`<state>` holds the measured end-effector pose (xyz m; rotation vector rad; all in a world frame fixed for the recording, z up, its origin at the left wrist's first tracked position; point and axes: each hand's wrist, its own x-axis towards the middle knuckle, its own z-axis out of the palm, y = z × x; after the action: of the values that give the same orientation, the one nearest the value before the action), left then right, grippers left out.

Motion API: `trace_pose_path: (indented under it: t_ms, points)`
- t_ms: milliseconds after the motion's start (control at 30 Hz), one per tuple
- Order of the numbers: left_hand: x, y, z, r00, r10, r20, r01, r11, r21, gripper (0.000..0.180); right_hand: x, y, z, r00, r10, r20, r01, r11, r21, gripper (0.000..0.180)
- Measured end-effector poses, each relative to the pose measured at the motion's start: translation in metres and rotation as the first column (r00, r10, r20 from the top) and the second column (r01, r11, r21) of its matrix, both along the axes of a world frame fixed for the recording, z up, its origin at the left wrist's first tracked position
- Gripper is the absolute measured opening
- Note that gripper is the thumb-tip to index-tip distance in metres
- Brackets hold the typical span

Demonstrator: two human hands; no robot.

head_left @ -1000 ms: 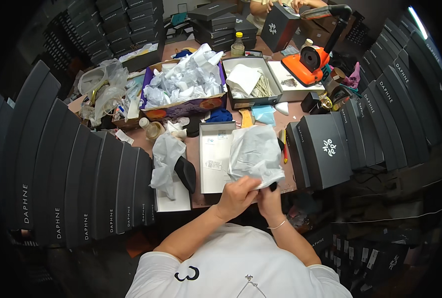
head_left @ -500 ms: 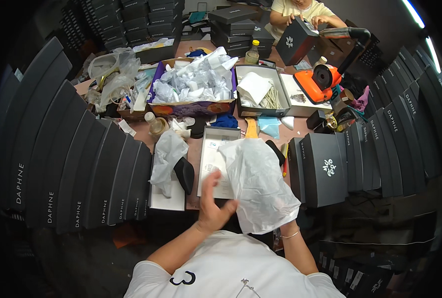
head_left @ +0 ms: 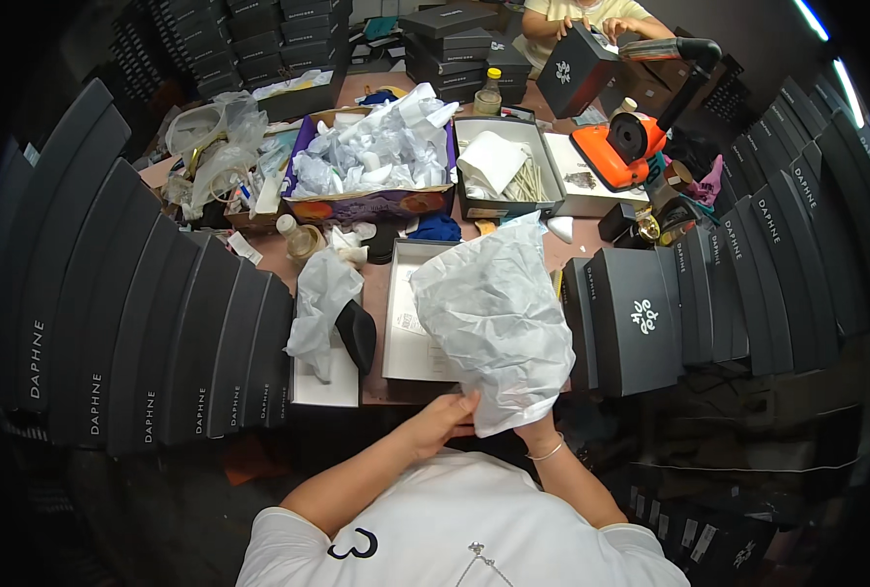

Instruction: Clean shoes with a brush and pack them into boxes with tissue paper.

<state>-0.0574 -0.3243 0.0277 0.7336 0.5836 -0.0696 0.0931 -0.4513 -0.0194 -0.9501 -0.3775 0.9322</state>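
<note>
A crumpled sheet of white tissue paper hangs in front of me, covering the right part of an open shoe box with a pale inside. My left hand pinches the paper's lower left edge, fingers closed. Under the lower right corner is my right hand, which bears the sheet; its fingers are hidden behind it. Left of that box, a black shoe partly covered by a second piece of tissue paper rests on another box piece, white inside.
Black shoe boxes stand in rows at left and right. Behind lie a purple carton of crumpled paper, a tray of sticks, a yellow-capped bottle and an orange lamp-like device. Across the table, a person handles a black box.
My left hand has come down from an open pose onto the paper's lower edge. The sheet has shifted left and up, reaching farther over the table. My view has moved slightly.
</note>
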Motion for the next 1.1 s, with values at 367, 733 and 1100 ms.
trace_pose_path:
  t_ms: [367,733,1100]
  points:
    - [0.047,-0.047,0.041,0.94,-0.309,0.145,0.206,0.852,0.481,0.039,0.019,0.022,0.01,0.984,0.173,-0.044,-0.174,0.984,-0.04,0.061]
    - [0.03,0.03,0.01,0.89,0.445,0.103,-0.393,0.861,-0.324,0.053,0.0,0.058,0.02,0.991,0.124,-0.047,-0.124,0.992,0.0,0.065]
    - [0.023,0.119,-0.006,0.637,0.741,0.214,-0.757,0.653,-0.008,0.055,-0.058,0.059,0.026,0.703,0.37,-0.607,-0.324,0.927,0.19,0.088]
